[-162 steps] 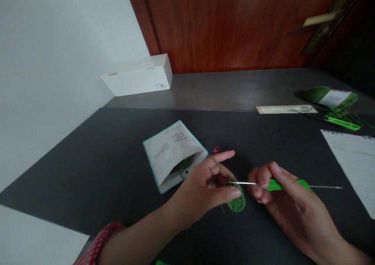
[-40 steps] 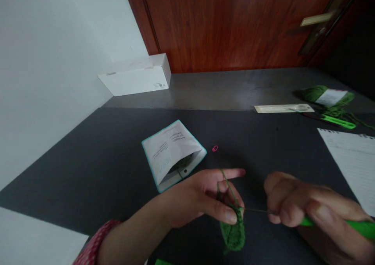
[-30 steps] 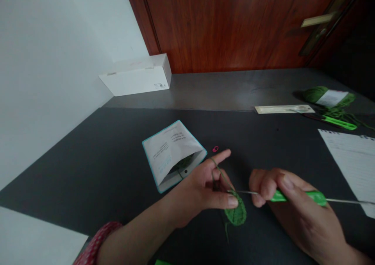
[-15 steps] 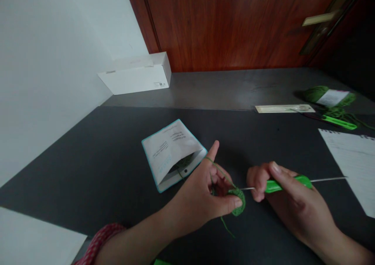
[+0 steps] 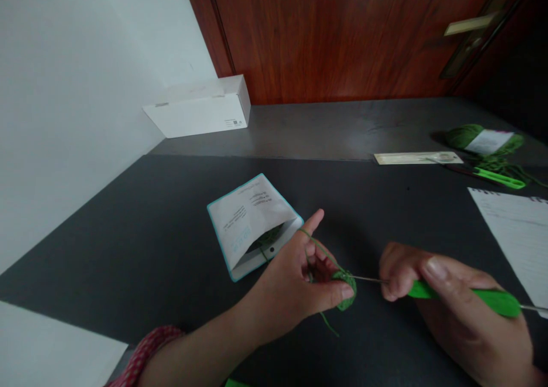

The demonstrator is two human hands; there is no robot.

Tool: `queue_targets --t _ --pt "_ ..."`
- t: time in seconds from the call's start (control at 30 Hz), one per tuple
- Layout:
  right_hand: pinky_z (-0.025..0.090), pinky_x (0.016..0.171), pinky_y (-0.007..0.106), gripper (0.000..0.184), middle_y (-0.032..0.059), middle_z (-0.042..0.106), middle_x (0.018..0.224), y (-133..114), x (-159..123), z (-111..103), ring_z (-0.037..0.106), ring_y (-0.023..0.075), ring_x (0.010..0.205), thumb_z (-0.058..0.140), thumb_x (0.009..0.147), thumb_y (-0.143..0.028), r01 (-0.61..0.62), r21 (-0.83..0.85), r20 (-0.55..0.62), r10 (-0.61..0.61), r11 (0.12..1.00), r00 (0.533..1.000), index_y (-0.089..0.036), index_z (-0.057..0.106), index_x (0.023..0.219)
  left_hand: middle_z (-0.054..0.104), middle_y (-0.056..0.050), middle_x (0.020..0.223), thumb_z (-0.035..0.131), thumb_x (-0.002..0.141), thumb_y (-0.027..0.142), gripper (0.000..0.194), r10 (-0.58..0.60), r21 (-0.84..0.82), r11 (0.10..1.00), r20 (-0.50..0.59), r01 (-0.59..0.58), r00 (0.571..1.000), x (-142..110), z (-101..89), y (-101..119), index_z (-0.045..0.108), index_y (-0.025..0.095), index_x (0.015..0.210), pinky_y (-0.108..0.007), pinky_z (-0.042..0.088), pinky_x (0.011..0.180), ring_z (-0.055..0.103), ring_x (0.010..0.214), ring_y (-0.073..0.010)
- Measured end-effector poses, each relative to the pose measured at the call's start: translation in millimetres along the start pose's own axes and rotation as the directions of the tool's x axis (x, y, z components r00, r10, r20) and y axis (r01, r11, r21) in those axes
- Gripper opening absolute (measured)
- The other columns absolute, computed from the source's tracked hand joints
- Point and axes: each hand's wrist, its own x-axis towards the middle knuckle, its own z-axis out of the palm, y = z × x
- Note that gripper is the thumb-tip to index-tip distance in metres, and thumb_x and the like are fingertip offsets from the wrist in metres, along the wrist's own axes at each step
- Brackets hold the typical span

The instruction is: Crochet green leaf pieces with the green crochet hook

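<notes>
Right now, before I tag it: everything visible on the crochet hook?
The crochet hook lies nearly level: a bright green, plastic-looking grip, with a thin silvery metal shaft running left and a thin metal length sticking out past the grip's right end to the picture edge. The right hand pinches the grip. The shaft's tip reaches the green crocheted piece in the left hand; the hook's head is too small to make out.

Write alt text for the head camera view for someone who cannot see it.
A left hand pinches a round piece of green crochet, with green yarn looped over its index finger, while a right hand holds a green-handled metal crochet hook toward it. A white, teal-edged paper pouch lies beside them on a dark tabletop.
</notes>
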Motion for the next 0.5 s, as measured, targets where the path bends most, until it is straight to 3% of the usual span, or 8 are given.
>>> queue_targets --t 0.07,0.17,0.23,0.33,0.4,0.5 --pt "0.043 0.068 0.034 0.036 0.0028 0.063 0.074 0.1 -3.9 -1.1 0.058 0.0199 0.074 0.038 0.101 -0.035 0.074 -0.073 0.022 -0.072 0.995 0.997 -0.025 0.068 0.084 0.054 0.006 0.078 0.077 0.068 0.018 0.104 0.012 0.014 1.0 -0.029 -0.011 1.0 -0.7 -0.4 -0.5 0.017 0.017 0.152 -0.032 0.044 0.074 0.051 0.069 -0.0107" --pt "0.046 0.07 0.035 0.029 0.0038 0.064 0.079 -1.0 -7.8 -2.3 0.061 0.0212 0.078 0.037 0.101 -0.032 0.238 -0.263 0.152 -0.204 0.935 0.967 -0.025 0.063 0.092 0.052 0.005 0.079 0.077 0.07 0.021 0.097 0.042 0.047 0.998 -0.074 -0.039 0.996 -1.2 -0.6 -2.1 0.022 0.02 0.151 -0.032 0.044 0.075 0.05 0.07 -0.0118" --pt "0.049 0.069 0.036 0.025 0.0058 0.066 0.081 -2.4 -8.0 -0.3 0.063 0.0224 0.079 0.039 0.101 -0.032 0.354 -0.393 0.254 -0.27 0.849 0.929 -0.023 0.062 0.096 0.051 0.005 0.079 0.075 0.072 0.02 0.091 0.053 0.077 0.996 -0.107 -0.045 0.993 -0.8 0.4 -3.4 0.026 0.021 0.149 -0.033 0.044 0.075 0.05 0.071 -0.0125" --pt "0.05 0.064 0.033 0.027 0.0079 0.066 0.079 -3.6 -5.8 7.6 0.062 0.0212 0.076 0.037 0.101 -0.028 0.498 -0.535 0.303 -0.395 0.682 0.867 -0.02 0.062 0.094 0.051 0.004 0.08 0.072 0.073 0.017 0.08 0.091 0.14 0.988 -0.193 -0.064 0.977 0.3 5.0 -6.1 0.037 0.021 0.144 -0.033 0.043 0.075 0.049 0.072 -0.0133" --pt "0.05 0.063 0.03 0.031 0.008 0.064 0.076 -2.3 -5.0 13.9 0.06 0.019 0.074 0.036 0.102 -0.025 0.539 -0.606 0.313 -0.448 0.585 0.838 -0.018 0.063 0.088 0.052 0.004 0.079 0.072 0.072 0.014 0.079 0.127 0.163 0.982 -0.227 -0.091 0.966 0.6 9.5 -8.0 0.038 0.021 0.143 -0.033 0.044 0.077 0.05 0.073 -0.0139" --pt "0.051 0.068 0.031 0.031 0.0095 0.062 0.081 3.6 -7.8 20.8 0.059 0.0194 0.079 0.037 0.102 -0.024 0.549 -0.653 0.332 -0.454 0.522 0.827 -0.015 0.063 0.086 0.054 0.004 0.079 0.072 0.07 0.01 0.085 0.146 0.144 0.983 -0.237 -0.114 0.961 0.1 13.5 -8.3 0.035 0.022 0.146 -0.033 0.044 0.079 0.053 0.076 -0.0142"
